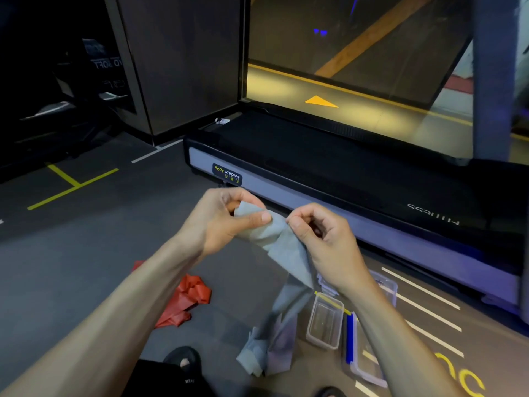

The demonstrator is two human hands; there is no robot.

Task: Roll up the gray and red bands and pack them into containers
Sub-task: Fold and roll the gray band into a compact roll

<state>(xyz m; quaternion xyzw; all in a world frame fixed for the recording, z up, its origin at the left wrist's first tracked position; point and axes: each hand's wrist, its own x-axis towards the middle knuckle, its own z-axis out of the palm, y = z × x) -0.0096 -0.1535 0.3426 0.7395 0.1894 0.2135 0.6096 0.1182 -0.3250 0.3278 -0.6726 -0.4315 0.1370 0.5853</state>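
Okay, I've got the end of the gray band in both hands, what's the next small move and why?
Probably start turning the pinched end over on itself. Both the left hand and right hand pinch the top of the gray band, which is not rolled yet and hangs loose to the floor. The open container waits below.

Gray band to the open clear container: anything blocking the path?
Nothing visible. Both hands, left hand and right hand, pinch the gray band above the floor; its tail hangs beside the open clear container, whose mouth looks uncovered. The red band lies off to the left.
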